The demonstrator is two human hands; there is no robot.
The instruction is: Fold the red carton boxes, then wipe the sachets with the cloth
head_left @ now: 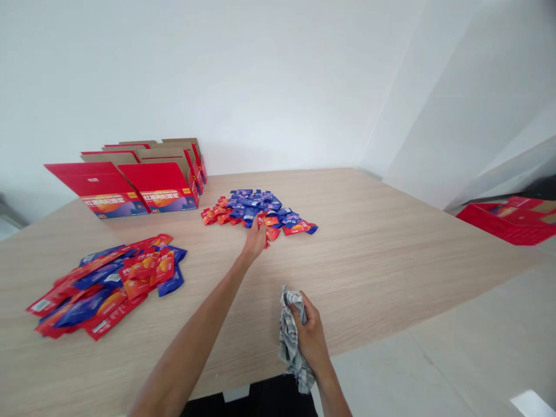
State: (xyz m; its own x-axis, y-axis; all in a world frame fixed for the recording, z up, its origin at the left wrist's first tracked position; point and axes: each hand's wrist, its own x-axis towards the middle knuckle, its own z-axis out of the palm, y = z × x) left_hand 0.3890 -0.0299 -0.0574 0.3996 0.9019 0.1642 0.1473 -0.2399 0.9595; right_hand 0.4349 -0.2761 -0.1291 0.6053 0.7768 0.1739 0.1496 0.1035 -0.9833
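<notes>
At the near edge of the far pile of sachets [251,202], my left hand [255,238] is closed, its fingers pinching a red sachet [261,219]. Blue, red and orange sachets lie loosely heaped around those fingers. Close to the table's front edge, my right hand [311,333] grips a crumpled grey-and-white striped cloth [288,336], which hangs down below the hand. A second pile of sachets [108,284], larger red and blue ones, spreads over the left side of the table, apart from both hands.
Several red cardboard boxes [158,186] with raised flaps stand in rows at the back left, near the white wall [278,87]. The pale wooden table [369,249] ends at the right, where another red box [499,223] sits lower, beyond the edge.
</notes>
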